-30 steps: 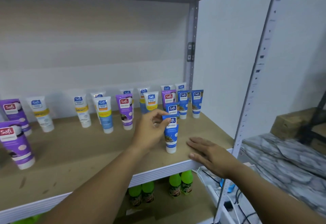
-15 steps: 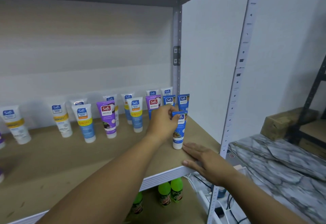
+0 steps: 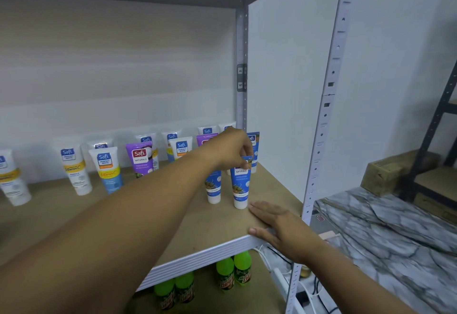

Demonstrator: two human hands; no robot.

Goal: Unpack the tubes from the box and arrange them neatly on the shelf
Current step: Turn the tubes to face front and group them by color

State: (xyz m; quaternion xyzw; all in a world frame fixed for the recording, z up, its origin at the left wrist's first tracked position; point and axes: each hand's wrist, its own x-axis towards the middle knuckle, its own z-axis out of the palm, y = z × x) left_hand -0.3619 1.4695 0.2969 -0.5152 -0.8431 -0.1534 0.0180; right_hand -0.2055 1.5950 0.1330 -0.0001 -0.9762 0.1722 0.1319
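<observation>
A left hand (image 3: 228,149) pinches the top edge of a blue tube (image 3: 240,182) standing cap-down near the shelf's (image 3: 173,227) front right corner. The right hand (image 3: 277,224) lies flat, fingers straight, just right of it. More tubes (image 3: 103,167) stand behind.

Upright blue tube (image 3: 240,185) on shelf (image 3: 148,217), cap down
</observation>
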